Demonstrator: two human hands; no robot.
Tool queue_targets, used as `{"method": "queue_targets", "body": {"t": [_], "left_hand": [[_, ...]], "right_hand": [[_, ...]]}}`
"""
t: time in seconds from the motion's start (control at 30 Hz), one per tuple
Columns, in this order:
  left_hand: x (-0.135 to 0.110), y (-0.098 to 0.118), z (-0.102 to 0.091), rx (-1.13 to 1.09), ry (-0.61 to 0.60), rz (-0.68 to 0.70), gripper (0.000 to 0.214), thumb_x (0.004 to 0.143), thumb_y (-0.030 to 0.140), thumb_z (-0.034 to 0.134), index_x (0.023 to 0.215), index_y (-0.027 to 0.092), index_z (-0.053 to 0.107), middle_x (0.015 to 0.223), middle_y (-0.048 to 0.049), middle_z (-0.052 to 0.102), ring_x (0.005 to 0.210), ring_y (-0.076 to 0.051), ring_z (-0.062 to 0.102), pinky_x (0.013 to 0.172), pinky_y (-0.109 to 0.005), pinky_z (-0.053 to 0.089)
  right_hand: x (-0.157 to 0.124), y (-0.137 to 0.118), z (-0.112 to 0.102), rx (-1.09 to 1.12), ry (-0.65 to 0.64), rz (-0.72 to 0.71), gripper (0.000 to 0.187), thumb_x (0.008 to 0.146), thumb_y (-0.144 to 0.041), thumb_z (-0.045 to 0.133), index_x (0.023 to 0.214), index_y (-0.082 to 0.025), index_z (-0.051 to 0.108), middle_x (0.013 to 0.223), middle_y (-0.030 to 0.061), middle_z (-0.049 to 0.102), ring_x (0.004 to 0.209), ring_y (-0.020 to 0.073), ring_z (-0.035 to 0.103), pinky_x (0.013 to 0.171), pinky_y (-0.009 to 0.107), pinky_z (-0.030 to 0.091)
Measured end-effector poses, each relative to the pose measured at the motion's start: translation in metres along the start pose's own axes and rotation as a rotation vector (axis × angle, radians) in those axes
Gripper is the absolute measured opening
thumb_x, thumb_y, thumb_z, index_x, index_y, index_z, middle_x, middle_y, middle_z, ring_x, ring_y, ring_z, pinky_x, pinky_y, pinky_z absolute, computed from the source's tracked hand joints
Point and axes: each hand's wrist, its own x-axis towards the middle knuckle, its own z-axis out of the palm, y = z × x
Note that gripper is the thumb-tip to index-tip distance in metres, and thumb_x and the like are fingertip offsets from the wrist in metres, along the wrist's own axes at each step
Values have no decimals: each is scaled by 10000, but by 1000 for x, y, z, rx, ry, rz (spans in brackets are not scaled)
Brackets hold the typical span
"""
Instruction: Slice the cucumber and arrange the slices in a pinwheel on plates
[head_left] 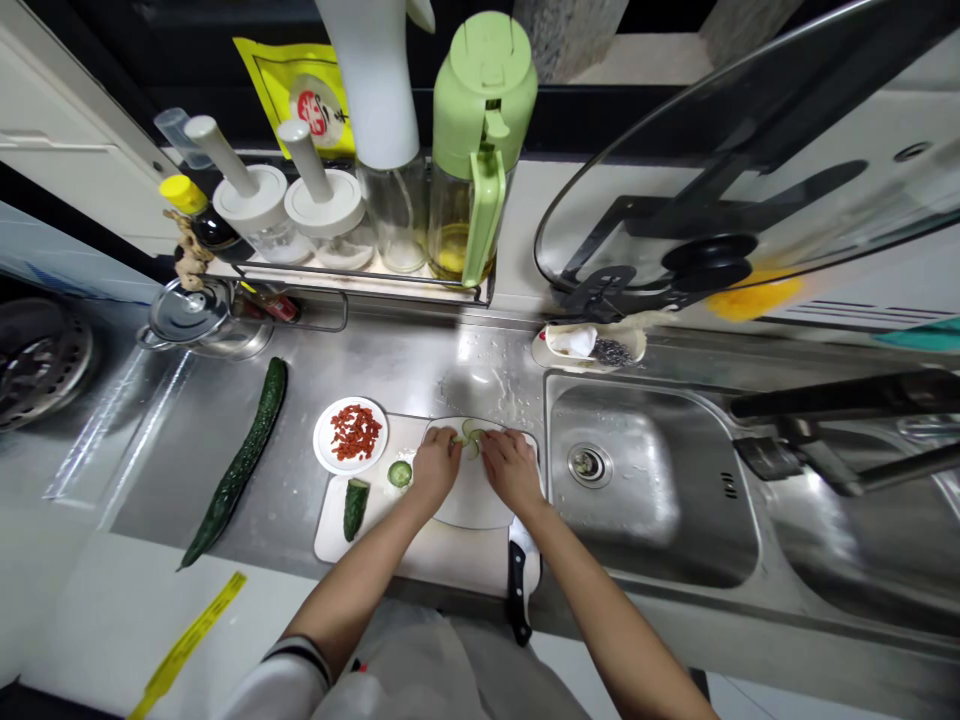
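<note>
On a white plate (465,500) set on the white cutting board (420,560), several thin cucumber slices (472,428) lie near the far rim. My left hand (437,462) has its fingers pinched at the left edge of these slices. From the other side, my right hand (513,466) pinches a slice at the right edge of the group. Left of the plate are a small pile of cucumber slices (400,474) and a cut cucumber piece (355,509). A knife (517,590) with a black handle rests at the board's right edge, its blade partly hidden by the plate and my right arm.
A white dish of red goji berries (354,434) overlaps the board's far left corner. A long whole cucumber (240,470) lies further left. The sink (637,480) is to the right. Behind stand seasoning jars (328,215), a green oil jug (480,150) and a glass lid (705,170).
</note>
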Motion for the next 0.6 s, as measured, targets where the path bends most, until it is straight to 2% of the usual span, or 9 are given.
{"method": "queue_targets", "body": {"t": [0.13,0.23,0.37,0.43,0.6], "left_hand": [[-3,-1,-6,-39,13,15,236,866,227,512,1085,189,591,1048,-82,612,953,-189,589,842,-287,454],[-13,-7,-20,-66,33,42,249,863,214,500,1094,189,592,1064,-82,614,942,-183,596,838,-283,464],[-37,-32,-45,-62,110,42,265,857,217,497,1099,186,601,1057,-89,626,982,-190,587,882,-293,454],[-49,-49,-54,-31,154,-10,249,843,219,509,1064,185,619,1012,-85,642,939,-191,595,875,-299,455],[-67,-79,-61,86,96,-125,228,815,206,506,997,180,640,1002,-83,653,927,-201,599,874,-308,443]], "right_hand": [[-2,-2,-3,24,25,18,349,917,-251,425,1223,-212,588,1197,91,589,1129,274,376,876,393,348],[-8,-6,-8,46,47,47,350,913,-252,428,1218,-211,593,1192,92,594,1129,276,376,872,401,359],[-24,-11,-12,91,83,83,338,903,-254,431,1185,-225,616,1171,93,601,1132,277,382,892,423,369],[-34,-15,-13,114,101,90,326,901,-259,433,1160,-230,629,1159,92,606,1131,276,392,895,428,377],[-58,-29,-9,148,102,94,316,899,-254,433,1139,-242,638,1145,89,605,1104,270,436,865,428,404]]}}
